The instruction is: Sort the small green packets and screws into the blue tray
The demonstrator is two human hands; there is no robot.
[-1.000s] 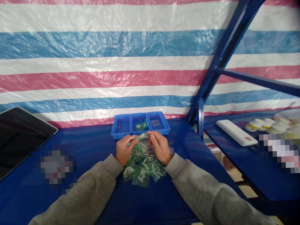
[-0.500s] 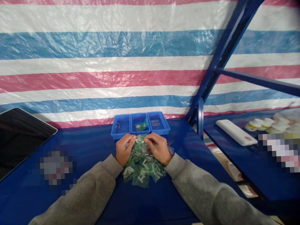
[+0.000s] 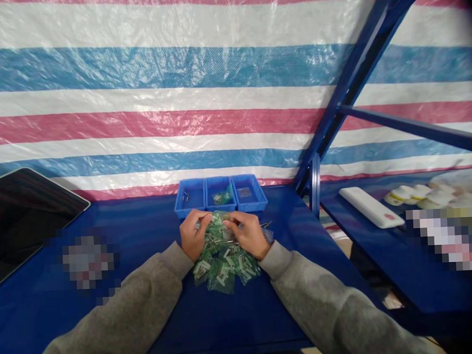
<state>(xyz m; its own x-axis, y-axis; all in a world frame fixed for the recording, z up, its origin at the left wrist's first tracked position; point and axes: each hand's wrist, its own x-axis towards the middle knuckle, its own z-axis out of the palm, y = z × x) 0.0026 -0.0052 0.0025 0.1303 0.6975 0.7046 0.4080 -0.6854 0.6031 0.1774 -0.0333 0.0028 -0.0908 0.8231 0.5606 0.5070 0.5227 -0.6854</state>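
Note:
Between my two hands a small green-tinted plastic bag (image 3: 219, 218) is stretched, pinched at its left edge by my left hand (image 3: 194, 235) and at its right edge by my right hand (image 3: 249, 234). Thumbs press against fingers on both sides. Beneath them spreads a pile of similar clear green bags (image 3: 223, 274), holding metal pins or screws and white pieces too small to name. Some loose metal rods (image 3: 225, 242) lie on top of the pile. Just beyond my fingertips stand three joined blue bins.
The left bin (image 3: 191, 205) has a few metal pieces, the middle bin (image 3: 220, 208) a green bag, the right bin (image 3: 254, 199) small parts. A dark screen (image 3: 30, 222) lies left on the blue table (image 3: 159, 316). A blue frame post (image 3: 314, 186) and white case (image 3: 370, 207) are right.
The bag between my hands now lies flatter and wider, and my right fingers have shifted slightly. The pile and the bins stay where they were.

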